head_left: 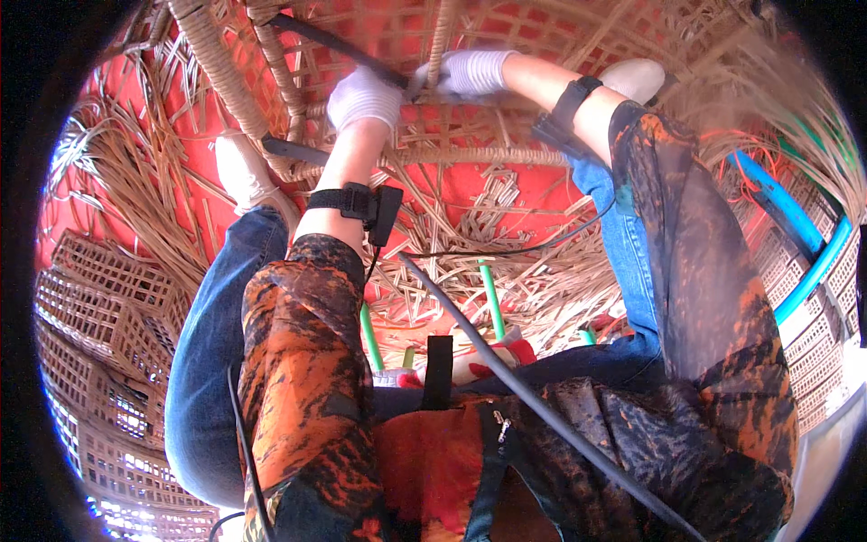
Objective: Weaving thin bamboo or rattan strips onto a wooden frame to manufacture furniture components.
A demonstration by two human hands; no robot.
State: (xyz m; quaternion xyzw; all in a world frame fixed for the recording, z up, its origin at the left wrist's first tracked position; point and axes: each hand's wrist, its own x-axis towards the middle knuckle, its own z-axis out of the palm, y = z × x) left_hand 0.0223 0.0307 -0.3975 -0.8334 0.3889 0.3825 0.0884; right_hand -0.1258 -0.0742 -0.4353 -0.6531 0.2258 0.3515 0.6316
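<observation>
A rattan frame with wrapped poles and an open lattice of woven strips (506, 155) stretches across the far side in front of me. My left hand (366, 99), in a white ribbed glove, reaches to the lattice; its fingers are hidden behind the back of the hand. To its right is my right hand (470, 74), gloved alike, beside a thin upright wrapped pole (441, 34). Its fingers are smeared by motion, so their grip does not show. A dark strap-like piece (334, 43) runs from the upper left to between the hands.
Loose cane strips (506, 226) litter the red floor covering (203, 117). Stacked lattice baskets (108, 298) stand at left, more lattice panels (768, 257) at right. A blue tube (781, 203) lies near the right side. Green rods (492, 303) lie between my legs. Black cables cross my lap.
</observation>
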